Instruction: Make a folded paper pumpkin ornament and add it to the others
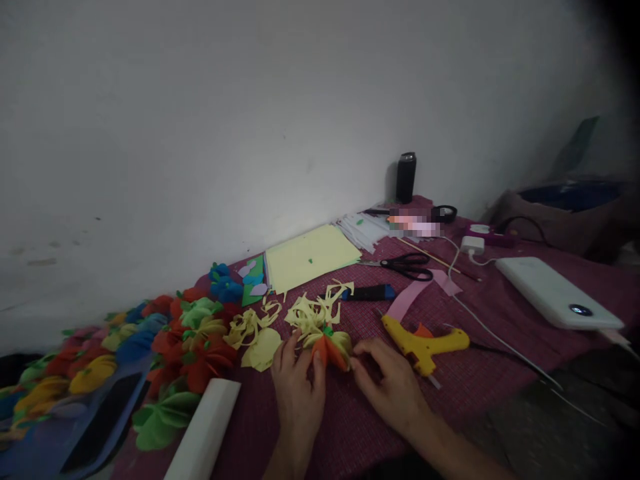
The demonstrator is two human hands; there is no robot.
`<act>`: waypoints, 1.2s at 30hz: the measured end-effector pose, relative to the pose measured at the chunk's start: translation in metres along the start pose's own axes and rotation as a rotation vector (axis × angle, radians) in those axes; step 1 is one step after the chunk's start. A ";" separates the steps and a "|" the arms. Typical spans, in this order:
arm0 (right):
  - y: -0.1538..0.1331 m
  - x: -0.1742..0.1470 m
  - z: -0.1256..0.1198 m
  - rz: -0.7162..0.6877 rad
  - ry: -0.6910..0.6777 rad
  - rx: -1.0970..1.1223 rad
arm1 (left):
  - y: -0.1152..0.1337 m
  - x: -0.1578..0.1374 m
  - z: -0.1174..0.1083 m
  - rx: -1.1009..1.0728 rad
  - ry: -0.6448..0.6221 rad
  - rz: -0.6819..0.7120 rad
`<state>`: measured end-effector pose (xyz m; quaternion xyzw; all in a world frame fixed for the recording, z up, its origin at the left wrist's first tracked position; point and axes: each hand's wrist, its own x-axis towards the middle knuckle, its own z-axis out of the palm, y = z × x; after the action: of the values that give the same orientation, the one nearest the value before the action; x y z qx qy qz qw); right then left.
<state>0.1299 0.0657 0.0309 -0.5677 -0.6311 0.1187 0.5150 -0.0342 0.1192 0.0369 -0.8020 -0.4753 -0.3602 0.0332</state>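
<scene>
An orange and yellow paper flower (327, 350) with a small green tip sits in front of me on the cloth. My left hand (299, 383) grips it from the left, the thumb against an orange petal. From the right, my right hand (387, 383) pinches the edge of a yellow petal between thumb and index finger. Pale yellow paper scraps (313, 310) lie right behind the flower, and a cut yellow paper piece (263, 349) is beside my left hand. A yellow glue gun (425, 343) rests just beyond my right hand.
Finished paper flowers (205, 347) pile up at left, near a white roll-like object (203, 430). Farther back are yellow sheets (313, 257), a blue-black cutter (370, 292), black scissors (407, 265) and a dark can (406, 178). A white power bank (555, 293) with cables lies at right.
</scene>
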 end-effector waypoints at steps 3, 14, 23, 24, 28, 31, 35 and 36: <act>0.000 -0.001 0.002 -0.003 -0.035 0.005 | 0.000 -0.001 0.001 0.004 -0.011 0.012; 0.003 0.001 0.007 0.036 -0.035 -0.031 | 0.002 -0.002 0.001 -0.012 -0.026 0.028; 0.002 0.002 0.009 0.118 -0.148 -0.150 | 0.003 -0.003 0.002 -0.041 -0.021 0.058; 0.002 0.002 0.009 0.119 -0.167 -0.157 | 0.004 -0.003 0.003 -0.042 -0.003 0.058; 0.006 0.001 0.009 0.105 -0.147 -0.223 | 0.004 -0.005 0.002 0.057 0.193 0.060; 0.008 0.000 0.011 0.073 -0.084 -0.280 | 0.005 -0.009 0.000 0.156 0.135 0.167; 0.009 -0.003 0.013 0.026 -0.062 -0.310 | 0.011 -0.012 -0.001 0.067 -0.003 0.166; 0.009 -0.003 0.014 0.023 -0.071 -0.312 | 0.012 -0.012 -0.001 0.023 -0.031 0.142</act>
<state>0.1238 0.0720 0.0165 -0.6434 -0.6531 0.0452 0.3968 -0.0285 0.1029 0.0339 -0.8387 -0.4216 -0.3392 0.0607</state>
